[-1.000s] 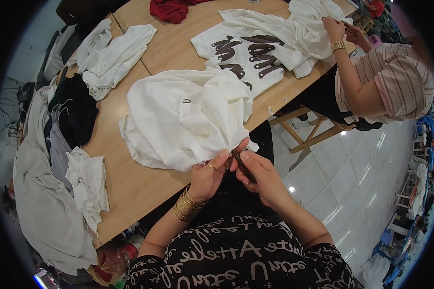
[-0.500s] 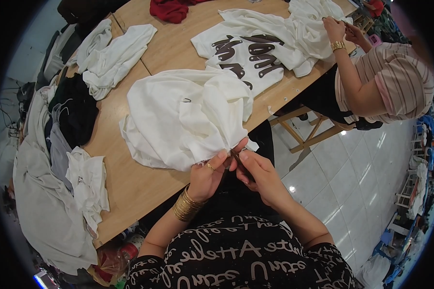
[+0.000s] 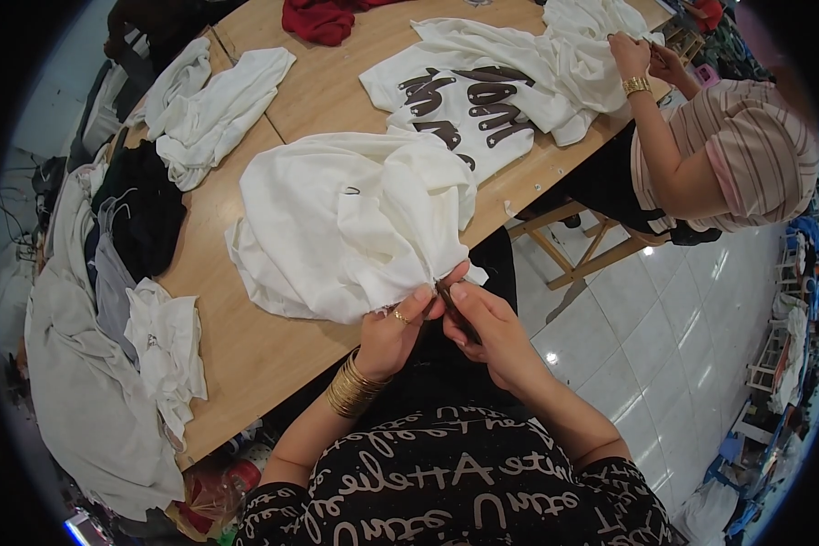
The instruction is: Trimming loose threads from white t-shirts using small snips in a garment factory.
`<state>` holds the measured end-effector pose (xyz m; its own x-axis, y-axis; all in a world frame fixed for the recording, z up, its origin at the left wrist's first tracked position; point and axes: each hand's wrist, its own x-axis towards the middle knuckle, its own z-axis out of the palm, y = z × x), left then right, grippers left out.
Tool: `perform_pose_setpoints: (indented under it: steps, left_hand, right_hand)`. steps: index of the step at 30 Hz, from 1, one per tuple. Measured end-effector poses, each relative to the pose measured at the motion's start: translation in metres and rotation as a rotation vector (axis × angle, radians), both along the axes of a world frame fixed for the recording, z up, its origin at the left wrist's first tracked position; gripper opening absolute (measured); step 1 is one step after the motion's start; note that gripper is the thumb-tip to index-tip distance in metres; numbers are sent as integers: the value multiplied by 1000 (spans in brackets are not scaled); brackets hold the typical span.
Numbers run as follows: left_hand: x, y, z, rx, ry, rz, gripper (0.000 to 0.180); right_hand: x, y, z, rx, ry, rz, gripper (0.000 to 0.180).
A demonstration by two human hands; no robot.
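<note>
A white garment [image 3: 337,218] lies bunched at the table's near edge, its lower rim reaching my hands. My left hand [image 3: 396,332], with a ring and gold bangles, pinches that rim between thumb and fingers. Close against it, my right hand [image 3: 487,318] is closed around small dark thread snips [image 3: 455,305]. Their tip meets the fabric edge right beside my left fingertips. Most of the snips is hidden in my palm, so I cannot tell whether the blades are apart.
A white garment with dark lettering [image 3: 482,118] lies beyond mine. At the right, a person in a striped top [image 3: 728,155] handles white cloth. More white garments [image 3: 223,114], a red cloth [image 3: 323,18] and a grey-white pile [image 3: 91,382] lie around. A wooden stool [image 3: 582,259] stands at right.
My right hand and the snips have shifted very slightly at the fabric edge. The garment and my left hand stay nearly in place.
</note>
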<state>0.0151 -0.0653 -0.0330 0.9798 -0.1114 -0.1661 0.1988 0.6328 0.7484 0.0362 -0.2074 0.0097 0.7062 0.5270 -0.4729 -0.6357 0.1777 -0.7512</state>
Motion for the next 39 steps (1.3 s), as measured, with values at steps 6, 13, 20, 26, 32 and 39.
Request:
perform_pose_setpoints:
  steps: [6, 13, 20, 26, 32, 39]
  left_hand:
    - [-1, -3, -2, 12, -12, -6, 44]
    - [1, 0, 4, -85, 41, 11, 51]
    - [2, 0, 4, -82, 67, 17, 48]
    - [2, 0, 7, -63, 59, 17, 48]
    - [1, 2, 2, -52, 46, 0, 47]
    - [0, -2, 1, -30, -17, 39, 28]
  right_hand:
    - [5, -4, -7, 90, 123, -27, 31]
    - [3, -6, -1, -74, -113, 14, 35]
    - [1, -4, -1, -113, -135, 88, 35]
    - [2, -2, -2, -104, -116, 82, 34]
    - [2, -1, -2, -106, -108, 70, 34]
    - [1, 2, 4, -21, -87, -48, 26]
